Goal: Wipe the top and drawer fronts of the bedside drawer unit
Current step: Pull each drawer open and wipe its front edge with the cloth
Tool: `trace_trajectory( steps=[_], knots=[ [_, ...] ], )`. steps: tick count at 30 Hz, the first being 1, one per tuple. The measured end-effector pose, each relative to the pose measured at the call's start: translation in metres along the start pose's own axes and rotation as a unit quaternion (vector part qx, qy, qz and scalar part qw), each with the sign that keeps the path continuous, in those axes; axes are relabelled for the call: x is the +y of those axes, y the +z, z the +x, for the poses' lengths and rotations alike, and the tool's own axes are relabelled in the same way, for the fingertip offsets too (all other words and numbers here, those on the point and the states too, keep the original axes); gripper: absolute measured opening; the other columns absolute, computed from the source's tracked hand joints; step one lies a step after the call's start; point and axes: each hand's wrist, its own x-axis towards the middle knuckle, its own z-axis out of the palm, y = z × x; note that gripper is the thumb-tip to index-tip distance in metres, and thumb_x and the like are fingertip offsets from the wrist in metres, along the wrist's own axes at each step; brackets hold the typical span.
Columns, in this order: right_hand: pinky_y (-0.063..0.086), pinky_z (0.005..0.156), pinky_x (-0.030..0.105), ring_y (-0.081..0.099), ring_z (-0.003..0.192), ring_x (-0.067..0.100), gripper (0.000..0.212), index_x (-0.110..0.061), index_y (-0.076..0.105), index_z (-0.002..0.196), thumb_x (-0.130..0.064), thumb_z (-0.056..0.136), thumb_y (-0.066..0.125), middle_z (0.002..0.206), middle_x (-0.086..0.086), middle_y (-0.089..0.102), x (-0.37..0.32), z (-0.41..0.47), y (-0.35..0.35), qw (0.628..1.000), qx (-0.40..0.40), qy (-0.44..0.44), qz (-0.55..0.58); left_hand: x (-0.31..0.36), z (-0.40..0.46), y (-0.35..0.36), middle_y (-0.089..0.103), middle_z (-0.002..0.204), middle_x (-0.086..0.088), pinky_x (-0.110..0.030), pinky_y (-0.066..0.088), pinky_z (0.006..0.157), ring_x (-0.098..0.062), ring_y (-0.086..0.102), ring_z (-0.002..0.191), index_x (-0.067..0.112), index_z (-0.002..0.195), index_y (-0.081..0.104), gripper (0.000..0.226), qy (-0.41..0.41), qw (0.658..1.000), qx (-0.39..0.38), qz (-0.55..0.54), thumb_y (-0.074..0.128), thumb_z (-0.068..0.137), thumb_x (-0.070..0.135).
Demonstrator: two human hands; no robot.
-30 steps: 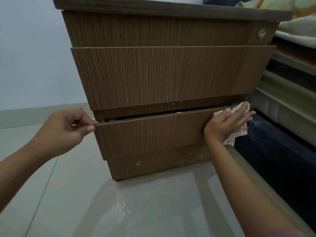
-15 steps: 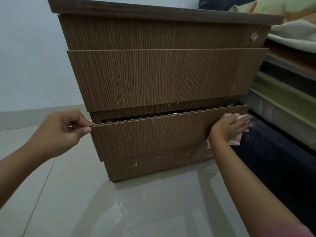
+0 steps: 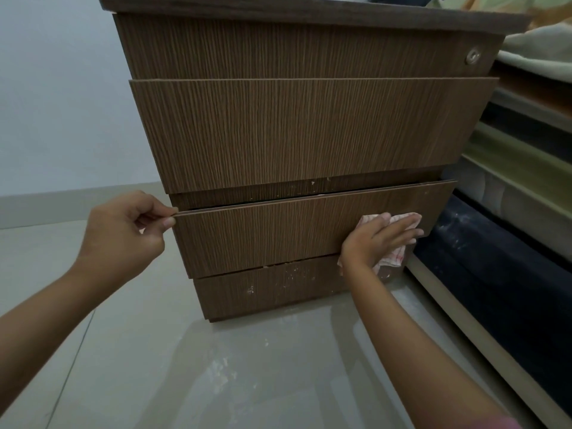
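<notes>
A brown wood-grain bedside drawer unit (image 3: 297, 48) stands on the floor in front of me. Its lowest drawer front (image 3: 278, 233) is pulled out slightly, with a dark gap above it. My left hand (image 3: 123, 233) pinches the top left corner of that drawer front between thumb and fingers. My right hand (image 3: 376, 239) lies flat with straight fingers on a white cloth with red checks (image 3: 391, 257), pressing it against the right part of the same drawer front. The middle drawer front (image 3: 303, 131) is closed. White specks mark the plinth (image 3: 272, 289) below.
A round lock (image 3: 472, 56) sits at the top drawer's right end. A bed with a dark blue base (image 3: 495, 274) and stacked mattresses (image 3: 520, 168) stands close on the right. Glossy grey floor tiles (image 3: 216, 366) lie before the unit; a pale wall (image 3: 55, 88) is at left.
My right hand with the cloth has slid from the drawer front's top right corner down and leftward onto its face. My left hand keeps its pinch on the left corner.
</notes>
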Motion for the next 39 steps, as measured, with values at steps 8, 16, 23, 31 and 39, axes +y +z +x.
trace_trajectory(
  steps=[8,16,23,31,39],
  knots=[
    [-0.005,0.114,0.036,-0.012,0.144,0.028,0.055,-0.013,0.000,0.150,-0.028,0.103,0.023,0.157,0.014,-0.013,-0.007,-0.040,0.027,0.999,-0.006,-0.008,0.040,-0.006,0.001,0.013,0.058,0.076,0.016,0.002,0.040,0.065,0.014,0.055,0.068,0.008,0.084,0.068,0.013,-0.021,0.998,0.053,-0.004,0.068,0.076,-0.002],
    [0.026,0.114,0.047,0.015,0.145,0.026,0.051,-0.020,0.013,0.150,-0.018,0.102,0.028,0.159,0.004,0.004,0.009,-0.040,0.019,0.999,-0.003,-0.040,0.027,-0.014,-0.014,0.022,0.061,0.082,-0.001,-0.005,0.047,0.073,0.004,0.059,0.078,0.007,0.098,0.064,0.016,0.016,0.996,0.084,-0.021,0.064,0.082,0.005],
    [0.022,0.105,0.013,0.014,0.145,0.018,0.050,-0.023,0.016,0.149,-0.014,0.102,0.030,0.159,0.002,0.009,0.008,-0.048,0.000,0.998,-0.053,-0.032,0.004,-0.046,-0.067,0.047,0.063,0.084,-0.008,-0.016,0.053,0.070,-0.019,0.063,0.077,0.004,0.094,0.062,0.016,-0.030,0.999,-0.008,0.008,0.067,0.079,0.006],
    [0.027,0.113,0.030,0.017,0.144,0.022,0.051,-0.021,0.017,0.149,-0.014,0.101,0.033,0.158,0.004,0.013,0.014,-0.060,-0.001,0.997,-0.066,-0.041,-0.017,-0.061,-0.082,0.058,0.070,0.091,-0.009,-0.024,0.047,0.073,-0.019,0.063,0.079,0.003,0.096,0.070,0.019,0.002,0.990,-0.096,0.102,0.070,0.077,0.006],
    [0.025,0.113,0.029,0.013,0.145,0.021,0.052,-0.019,0.016,0.149,-0.012,0.101,0.034,0.158,0.008,0.012,0.018,-0.064,0.001,0.997,-0.067,-0.045,-0.004,-0.065,-0.079,0.065,0.067,0.096,-0.008,-0.024,0.044,0.072,-0.021,0.061,0.081,0.004,0.101,0.070,0.022,-0.020,0.989,-0.096,0.108,0.068,0.080,0.007]
  ],
)
